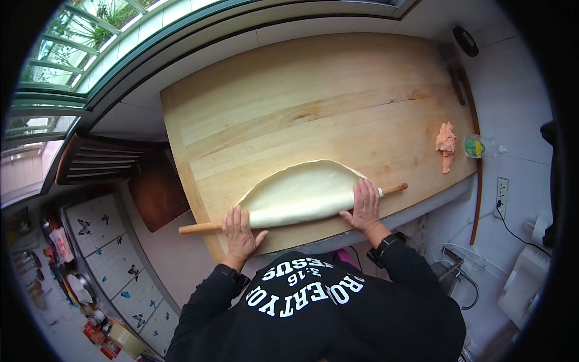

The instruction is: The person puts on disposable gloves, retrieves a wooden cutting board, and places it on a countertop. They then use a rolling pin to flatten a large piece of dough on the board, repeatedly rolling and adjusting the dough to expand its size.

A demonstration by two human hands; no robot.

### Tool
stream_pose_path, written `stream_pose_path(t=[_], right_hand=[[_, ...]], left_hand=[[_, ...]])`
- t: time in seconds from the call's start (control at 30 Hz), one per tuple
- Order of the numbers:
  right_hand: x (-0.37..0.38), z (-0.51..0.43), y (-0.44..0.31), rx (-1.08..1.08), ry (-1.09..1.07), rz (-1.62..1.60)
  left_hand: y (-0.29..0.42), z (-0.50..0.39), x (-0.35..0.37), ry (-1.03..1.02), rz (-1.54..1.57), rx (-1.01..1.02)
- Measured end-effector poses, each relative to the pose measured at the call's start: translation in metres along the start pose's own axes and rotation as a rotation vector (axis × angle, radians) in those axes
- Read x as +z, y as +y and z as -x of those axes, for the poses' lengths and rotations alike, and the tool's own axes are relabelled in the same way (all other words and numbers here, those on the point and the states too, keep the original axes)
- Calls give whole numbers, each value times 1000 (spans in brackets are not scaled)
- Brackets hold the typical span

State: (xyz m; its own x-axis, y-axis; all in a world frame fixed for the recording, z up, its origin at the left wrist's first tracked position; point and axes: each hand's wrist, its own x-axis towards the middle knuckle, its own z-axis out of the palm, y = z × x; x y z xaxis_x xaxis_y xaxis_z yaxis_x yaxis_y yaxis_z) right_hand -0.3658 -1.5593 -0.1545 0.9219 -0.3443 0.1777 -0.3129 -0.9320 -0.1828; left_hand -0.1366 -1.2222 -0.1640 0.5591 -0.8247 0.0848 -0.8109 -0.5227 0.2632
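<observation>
A sheet of pale dough (pixel 303 183) lies on a large wooden board, its near part wrapped around a long wooden rolling pin (pixel 201 227). The pin's bare ends stick out on both sides. My left hand (pixel 239 230) rests on the wrapped pin at the dough's left end, fingers over the top and thumb apart. My right hand (pixel 364 206) lies over the roll near its right end, the fingertips at the dough's edge. The far part of the sheet spreads flat with a curved rim. Whether either palm presses down cannot be told.
The wooden board (pixel 289 90) extends beyond the dough. A crumpled orange cloth (pixel 446 145) lies at its right, beside a clear plastic container with green and yellow (pixel 474 147). A dark wooden chair (pixel 102 158) stands left; a wall socket (pixel 502 195) holds a plug at right.
</observation>
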Motion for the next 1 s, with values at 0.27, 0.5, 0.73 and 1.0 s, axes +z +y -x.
stream_pose_path(t=[0.27,0.5,0.73,1.0], right_hand=[[10,-173,44,-4,79,-123],[25,-116,-37,-2,234,62],[38,-264,14,-170,294,-65],[12,-347,52,-325,236,-117]], left_hand=[[-46,-195,-12,127,104,-160],[53,-145,20,187,-105,-38],[9,-284,13,309,-28,4],[-56,-352,-36,56,-86,136]])
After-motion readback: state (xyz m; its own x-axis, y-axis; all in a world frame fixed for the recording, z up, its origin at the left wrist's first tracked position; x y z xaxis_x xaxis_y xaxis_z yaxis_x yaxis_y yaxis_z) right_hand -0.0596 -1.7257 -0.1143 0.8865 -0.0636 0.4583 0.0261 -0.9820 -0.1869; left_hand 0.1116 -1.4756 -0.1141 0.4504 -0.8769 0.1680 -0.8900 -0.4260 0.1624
